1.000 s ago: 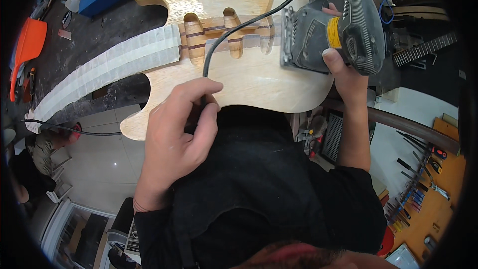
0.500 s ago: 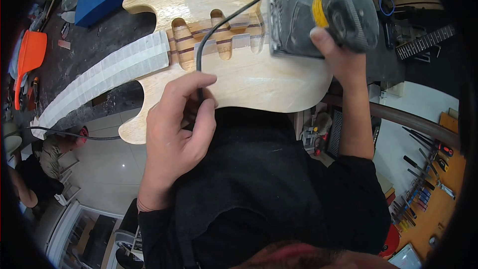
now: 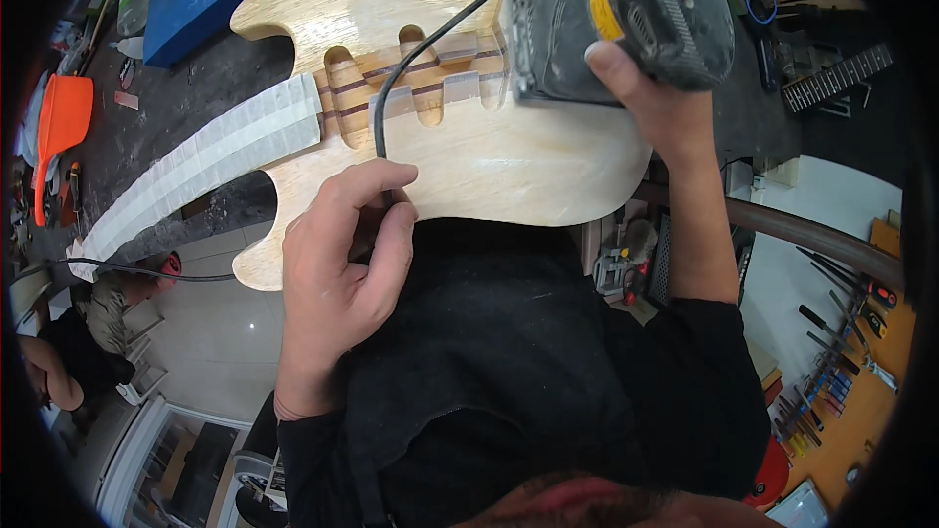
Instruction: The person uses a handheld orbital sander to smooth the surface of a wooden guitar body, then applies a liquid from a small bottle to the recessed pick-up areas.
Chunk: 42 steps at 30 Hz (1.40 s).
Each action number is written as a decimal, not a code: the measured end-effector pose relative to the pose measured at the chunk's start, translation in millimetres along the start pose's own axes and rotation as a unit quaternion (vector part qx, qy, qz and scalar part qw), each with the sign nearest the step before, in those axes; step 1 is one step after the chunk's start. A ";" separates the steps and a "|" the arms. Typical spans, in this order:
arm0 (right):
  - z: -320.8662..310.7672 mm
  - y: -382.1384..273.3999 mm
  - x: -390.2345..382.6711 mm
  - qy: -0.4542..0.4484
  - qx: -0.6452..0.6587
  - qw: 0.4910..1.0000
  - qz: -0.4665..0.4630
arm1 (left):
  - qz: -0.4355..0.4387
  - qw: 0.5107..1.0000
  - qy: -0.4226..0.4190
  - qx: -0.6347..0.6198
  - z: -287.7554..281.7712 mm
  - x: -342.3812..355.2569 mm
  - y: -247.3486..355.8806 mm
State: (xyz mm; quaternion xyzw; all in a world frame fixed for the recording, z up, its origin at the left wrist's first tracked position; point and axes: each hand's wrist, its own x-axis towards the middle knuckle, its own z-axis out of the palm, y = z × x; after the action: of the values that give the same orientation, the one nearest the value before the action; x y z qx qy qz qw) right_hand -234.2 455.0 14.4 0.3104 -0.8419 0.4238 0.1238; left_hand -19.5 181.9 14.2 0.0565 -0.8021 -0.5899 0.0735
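A pale wooden electric guitar body lies on the dark workbench, its routed cavities showing two dark stripes. White tape strips cover its neck, which points left. My right hand grips a grey power sander with a yellow ring; its flat pad rests on the right part of the body. The sander's black cord runs across the guitar to my left hand, whose curled fingers and thumb close around it at the body's near edge.
On the bench at the left are a blue box and an orange scoop-like thing. A separate fretboard lies at the right. Hand tools hang on a wooden board at lower right. Another person sits at far left.
My right hand and the sander have shifted slightly left and away from me over the body. My left hand keeps hold of the cord. The guitar sits slightly further left in view.
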 end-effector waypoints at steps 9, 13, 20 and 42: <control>6.3 22.8 11.8 -0.012 0.064 0.988 0.139 | 0.007 1.000 0.005 0.008 7.9 0.5 -0.2; 7.9 19.8 -3.8 -0.022 0.035 0.998 0.044 | -0.005 1.000 0.010 0.000 6.3 -0.7 1.5; 6.1 23.9 12.8 0.023 0.093 0.988 0.118 | 0.017 1.000 -0.002 0.023 9.1 0.8 -0.8; -26.6 34.0 -21.1 0.014 0.064 0.997 0.044 | 0.069 0.995 -0.010 0.065 9.5 5.6 5.1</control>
State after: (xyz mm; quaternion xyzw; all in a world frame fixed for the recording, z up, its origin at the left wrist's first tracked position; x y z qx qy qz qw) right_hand -240.6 500.0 -1.0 0.2740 -0.8244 0.4857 0.0964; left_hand -26.8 191.4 16.6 -0.0006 -0.8417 -0.5301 0.1024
